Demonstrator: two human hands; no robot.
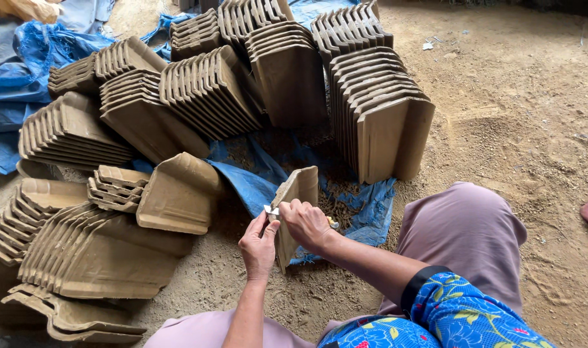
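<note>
Unfired clay roof tile (293, 206) is held on edge over the blue tarpaulin (255, 183), gripped by the right hand (305, 222); a small metal blade (270, 210) is pinched in the left hand (258, 245).

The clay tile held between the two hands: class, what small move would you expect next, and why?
Probably a short scraping stroke along the clay tile edge. The left hand presses a small metal blade against that edge, the right hand steadies the tile upright, and clay crumbs lie on the blue sheet below.
</note>
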